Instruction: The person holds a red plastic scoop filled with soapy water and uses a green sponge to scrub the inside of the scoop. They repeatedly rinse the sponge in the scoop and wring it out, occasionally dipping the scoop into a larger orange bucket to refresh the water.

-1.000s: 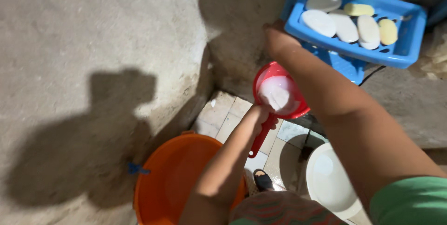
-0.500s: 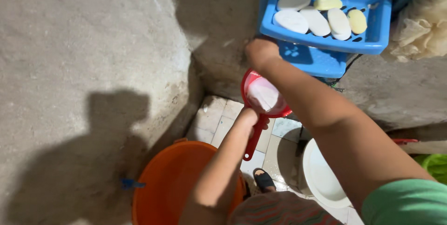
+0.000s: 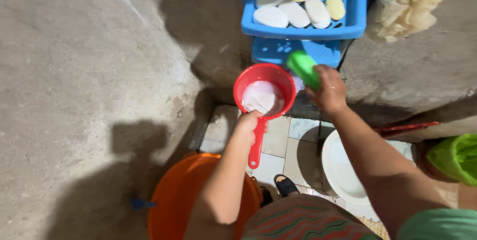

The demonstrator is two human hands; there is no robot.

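Note:
My left hand (image 3: 250,122) grips the handle of a red scoop (image 3: 264,91) that holds milky white water. It hangs above the tiled floor, just in front of the blue rack. My right hand (image 3: 328,90) is closed on a green bottle (image 3: 303,68), held beside the scoop's right rim and tilted toward it. Above both hands, the top tray of the blue plastic rack (image 3: 303,29) carries several white and yellow soap bars (image 3: 296,13).
An orange bucket (image 3: 174,200) stands below my left arm by the rough concrete wall (image 3: 89,71). A white basin (image 3: 343,170) sits on the floor at the right. A pale mesh sponge (image 3: 410,1) hangs top right; a green bag (image 3: 454,158) is at the right edge.
My right hand has drawn back from the rack and now holds the green bottle beside the scoop. The view has shifted, with the rack nearer the top centre.

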